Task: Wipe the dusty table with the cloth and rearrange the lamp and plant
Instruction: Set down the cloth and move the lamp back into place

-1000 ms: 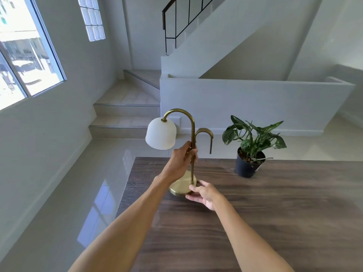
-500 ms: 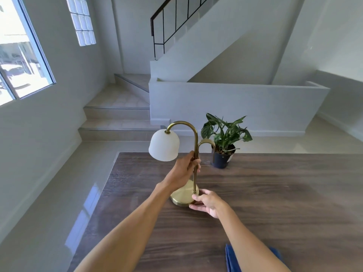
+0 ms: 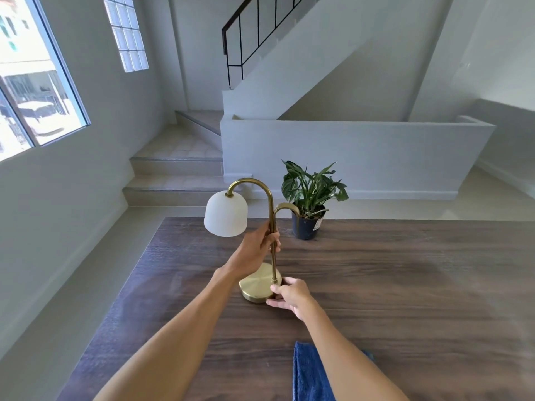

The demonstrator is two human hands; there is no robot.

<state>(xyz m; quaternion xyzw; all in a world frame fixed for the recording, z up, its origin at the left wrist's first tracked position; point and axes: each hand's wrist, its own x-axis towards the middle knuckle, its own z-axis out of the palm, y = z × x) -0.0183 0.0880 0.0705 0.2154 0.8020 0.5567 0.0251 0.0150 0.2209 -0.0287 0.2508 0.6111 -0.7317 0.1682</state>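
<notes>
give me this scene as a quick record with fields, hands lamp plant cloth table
left hand: grips the stem of the brass lamp with white dome shade
right hand: holds the edge of the lamp's round base
lamp: upright, base on the table
green leafy plant in dark pot: near the far edge, behind the lamp, untouched
blue cloth: near edge, partly under the right forearm
dark wood table: bears all three

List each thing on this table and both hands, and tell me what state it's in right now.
lamp: upright, base on table.
left hand: grips the lamp stem.
right hand: fingers curled at the lamp base edge.
plant: upright in its pot, untouched.
cloth: lying on table, partly under the right forearm.
table: faintly dusty.
</notes>
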